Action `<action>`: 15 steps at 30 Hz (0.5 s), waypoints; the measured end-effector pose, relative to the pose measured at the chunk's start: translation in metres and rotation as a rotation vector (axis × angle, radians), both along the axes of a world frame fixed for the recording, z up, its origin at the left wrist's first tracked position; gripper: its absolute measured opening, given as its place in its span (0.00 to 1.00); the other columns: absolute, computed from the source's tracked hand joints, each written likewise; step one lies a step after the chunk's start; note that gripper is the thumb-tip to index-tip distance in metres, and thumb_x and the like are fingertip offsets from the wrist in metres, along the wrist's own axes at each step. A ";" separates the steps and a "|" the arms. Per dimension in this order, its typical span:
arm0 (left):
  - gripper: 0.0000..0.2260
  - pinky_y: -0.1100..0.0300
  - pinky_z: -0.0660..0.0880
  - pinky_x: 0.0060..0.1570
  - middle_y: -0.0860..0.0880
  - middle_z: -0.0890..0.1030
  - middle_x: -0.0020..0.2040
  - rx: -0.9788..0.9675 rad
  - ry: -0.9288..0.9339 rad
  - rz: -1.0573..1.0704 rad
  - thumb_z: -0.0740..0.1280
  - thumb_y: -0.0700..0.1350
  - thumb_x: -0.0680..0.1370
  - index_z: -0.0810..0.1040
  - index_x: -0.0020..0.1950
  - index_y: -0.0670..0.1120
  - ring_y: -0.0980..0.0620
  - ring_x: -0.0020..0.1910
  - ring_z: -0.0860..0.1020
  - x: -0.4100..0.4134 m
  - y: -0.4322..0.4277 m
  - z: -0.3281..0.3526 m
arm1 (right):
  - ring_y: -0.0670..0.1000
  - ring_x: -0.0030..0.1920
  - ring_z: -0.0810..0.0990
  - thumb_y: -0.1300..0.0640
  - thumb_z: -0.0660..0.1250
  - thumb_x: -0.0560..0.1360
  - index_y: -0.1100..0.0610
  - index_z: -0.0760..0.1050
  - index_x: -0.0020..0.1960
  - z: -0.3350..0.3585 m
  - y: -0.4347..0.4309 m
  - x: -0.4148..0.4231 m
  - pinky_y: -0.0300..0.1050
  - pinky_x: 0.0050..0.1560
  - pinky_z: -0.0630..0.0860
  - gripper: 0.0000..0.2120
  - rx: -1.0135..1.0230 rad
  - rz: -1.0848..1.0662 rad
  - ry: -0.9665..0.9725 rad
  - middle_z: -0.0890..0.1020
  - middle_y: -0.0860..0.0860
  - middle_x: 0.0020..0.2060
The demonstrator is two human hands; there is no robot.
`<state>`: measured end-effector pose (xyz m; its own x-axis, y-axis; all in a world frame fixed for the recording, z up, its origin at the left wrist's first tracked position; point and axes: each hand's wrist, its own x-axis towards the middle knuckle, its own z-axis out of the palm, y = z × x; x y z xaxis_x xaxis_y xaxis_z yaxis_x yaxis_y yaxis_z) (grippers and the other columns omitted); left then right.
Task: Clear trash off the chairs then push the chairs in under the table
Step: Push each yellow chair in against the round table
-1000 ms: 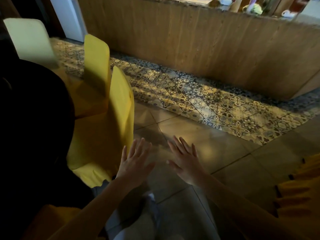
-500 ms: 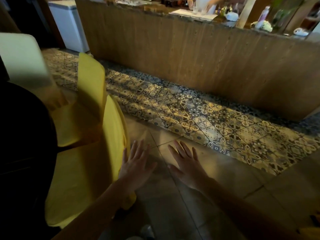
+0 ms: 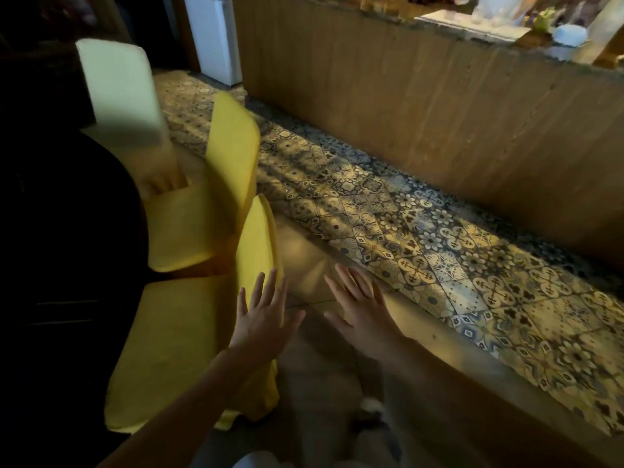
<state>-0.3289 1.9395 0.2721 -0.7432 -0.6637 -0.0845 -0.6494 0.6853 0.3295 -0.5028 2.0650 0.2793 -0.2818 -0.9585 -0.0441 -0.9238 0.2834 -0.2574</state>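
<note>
- Head view: the left hand (image 3: pixel 261 319) and right hand (image 3: pixel 361 305) sit side by side low in the middle of the frame, a small gap between them, fingers straight and spread, holding nothing.
- The left hand lies over the backrest of the nearest yellow chair (image 3: pixel 175 349); I cannot tell whether it touches.
- The right hand is above the plain floor, just right of that chair.
- The chair's seat meets the dark table (image 3: pixel 60 231) at the left edge.
- A second yellow chair (image 3: pixel 189 228) stands just beyond, and a pale chair (image 3: pixel 118 86) in the upper left.
- A wooden counter (image 3: pixel 439 96) crosses the upper right, above patterned floor tiles (image 3: pixel 422 238).
</note>
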 end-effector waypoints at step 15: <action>0.34 0.54 0.77 0.51 0.46 0.71 0.68 0.412 0.045 0.752 0.65 0.59 0.75 0.50 0.75 0.54 0.48 0.59 0.75 -0.058 -0.030 -0.032 | 0.48 0.75 0.34 0.35 0.52 0.77 0.43 0.42 0.76 -0.006 -0.193 -0.096 0.64 0.73 0.42 0.34 0.224 0.685 -0.024 0.38 0.44 0.77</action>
